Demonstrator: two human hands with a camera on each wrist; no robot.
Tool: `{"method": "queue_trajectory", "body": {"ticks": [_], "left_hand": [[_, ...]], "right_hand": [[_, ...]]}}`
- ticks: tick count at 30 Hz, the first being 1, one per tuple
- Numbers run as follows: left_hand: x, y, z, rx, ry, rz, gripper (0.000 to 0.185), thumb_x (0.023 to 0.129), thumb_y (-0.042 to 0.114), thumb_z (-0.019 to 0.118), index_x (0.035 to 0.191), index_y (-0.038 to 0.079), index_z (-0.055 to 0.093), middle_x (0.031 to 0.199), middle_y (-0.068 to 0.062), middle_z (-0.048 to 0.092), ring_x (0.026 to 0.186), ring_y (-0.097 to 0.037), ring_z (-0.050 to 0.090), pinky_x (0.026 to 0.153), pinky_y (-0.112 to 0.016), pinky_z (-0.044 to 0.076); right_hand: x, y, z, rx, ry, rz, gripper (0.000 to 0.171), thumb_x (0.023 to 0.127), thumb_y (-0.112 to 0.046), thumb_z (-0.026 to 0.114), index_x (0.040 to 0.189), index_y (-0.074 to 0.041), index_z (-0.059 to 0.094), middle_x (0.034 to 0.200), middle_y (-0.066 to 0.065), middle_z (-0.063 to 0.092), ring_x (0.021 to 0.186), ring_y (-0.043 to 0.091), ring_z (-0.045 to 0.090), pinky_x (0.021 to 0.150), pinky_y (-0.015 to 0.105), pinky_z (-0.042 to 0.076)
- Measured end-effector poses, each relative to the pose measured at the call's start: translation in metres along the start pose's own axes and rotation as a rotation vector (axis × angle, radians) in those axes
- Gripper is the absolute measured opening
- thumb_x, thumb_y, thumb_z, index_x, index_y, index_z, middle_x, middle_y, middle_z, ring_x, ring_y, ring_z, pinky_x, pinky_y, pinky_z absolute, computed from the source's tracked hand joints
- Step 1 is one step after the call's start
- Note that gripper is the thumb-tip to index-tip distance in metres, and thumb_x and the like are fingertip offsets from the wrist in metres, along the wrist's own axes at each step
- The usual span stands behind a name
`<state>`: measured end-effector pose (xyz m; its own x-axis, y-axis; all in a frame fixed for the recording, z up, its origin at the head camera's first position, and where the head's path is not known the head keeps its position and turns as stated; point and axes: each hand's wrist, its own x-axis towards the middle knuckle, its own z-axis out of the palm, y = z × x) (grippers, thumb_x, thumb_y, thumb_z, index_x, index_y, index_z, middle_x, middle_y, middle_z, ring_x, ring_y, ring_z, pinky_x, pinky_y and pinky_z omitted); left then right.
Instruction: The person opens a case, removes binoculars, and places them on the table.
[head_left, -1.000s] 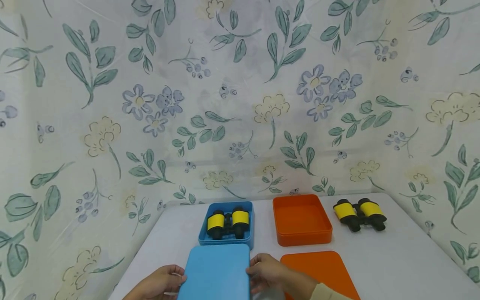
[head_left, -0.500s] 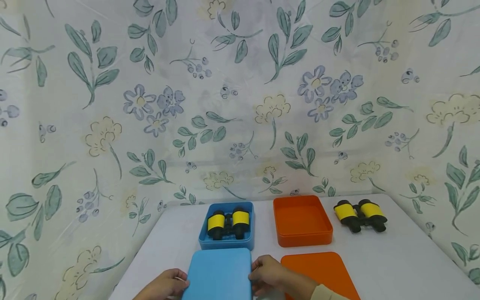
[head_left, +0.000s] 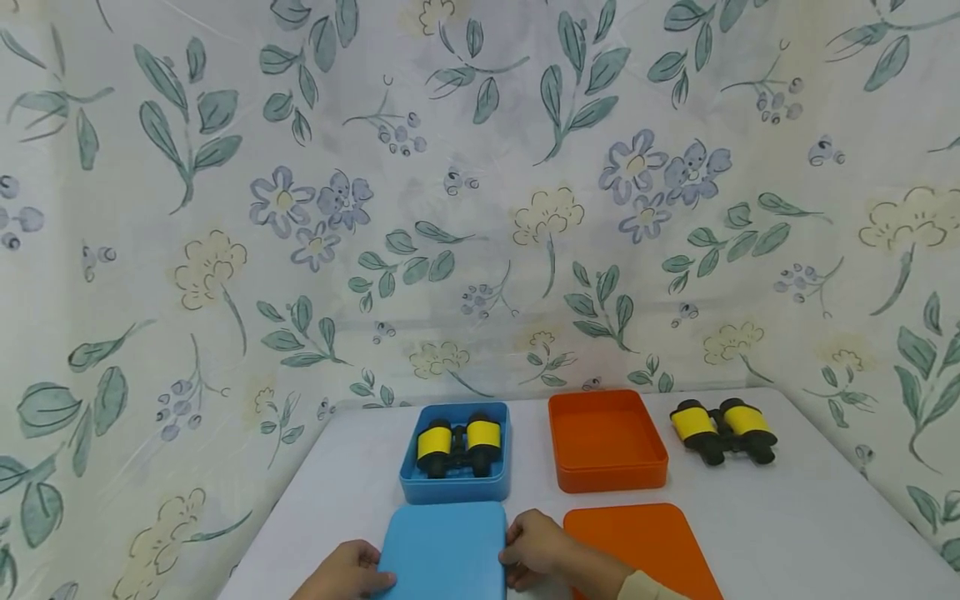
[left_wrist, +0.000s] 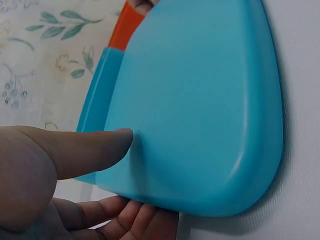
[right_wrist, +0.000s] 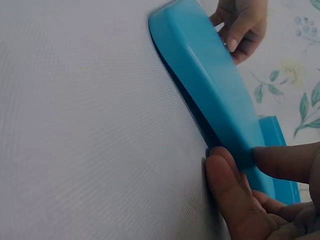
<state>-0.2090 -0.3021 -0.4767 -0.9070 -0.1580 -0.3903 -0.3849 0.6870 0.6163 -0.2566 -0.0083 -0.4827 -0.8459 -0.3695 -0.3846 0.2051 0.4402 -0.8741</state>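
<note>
A flat blue lid (head_left: 444, 548) is held just above the white table (head_left: 787, 517) by both hands. My left hand (head_left: 348, 572) grips its left edge, thumb on top (left_wrist: 95, 147) and fingers underneath. My right hand (head_left: 534, 550) pinches the right edge (right_wrist: 235, 150) the same way. Just beyond the lid stands the open blue box (head_left: 455, 483) with black-and-yellow binoculars (head_left: 458, 444) inside.
An empty orange box (head_left: 606, 439) stands to the right of the blue one, its orange lid (head_left: 641, 546) flat in front of it. A second pair of binoculars (head_left: 723, 428) lies at the far right. Floral cloth walls (head_left: 480, 208) enclose the table.
The blue lid and both hands have drawn back toward me and lower in view, opening a small gap to the blue box. Both grips are unchanged.
</note>
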Motion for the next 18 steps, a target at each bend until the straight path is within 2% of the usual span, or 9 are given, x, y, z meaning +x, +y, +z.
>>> {"method": "queue_trajectory", "body": {"ticks": [7, 18], "left_hand": [[-0.003, 0.008, 0.007, 0.133, 0.070, 0.003, 0.038, 0.083, 0.023, 0.079, 0.094, -0.008, 0.059, 0.080, -0.010, 0.060, 0.074, -0.025, 0.057, 0.075, -0.049, 0.053], [-0.005, 0.011, 0.012, 0.213, 0.074, 0.005, 0.039, 0.083, 0.022, 0.078, 0.094, -0.010, 0.058, 0.079, -0.011, 0.059, 0.074, -0.025, 0.058, 0.075, -0.048, 0.053]], "right_hand": [[0.003, 0.002, 0.001, -0.035, 0.006, 0.001, 0.011, 0.090, -0.005, 0.069, 0.089, -0.002, 0.059, 0.075, 0.013, 0.064, 0.064, 0.021, 0.068, 0.062, 0.030, 0.057], [0.001, 0.000, 0.001, -0.130, 0.046, -0.012, 0.016, 0.084, -0.008, 0.077, 0.082, -0.003, 0.061, 0.071, 0.009, 0.065, 0.062, 0.018, 0.067, 0.063, 0.025, 0.056]]}}
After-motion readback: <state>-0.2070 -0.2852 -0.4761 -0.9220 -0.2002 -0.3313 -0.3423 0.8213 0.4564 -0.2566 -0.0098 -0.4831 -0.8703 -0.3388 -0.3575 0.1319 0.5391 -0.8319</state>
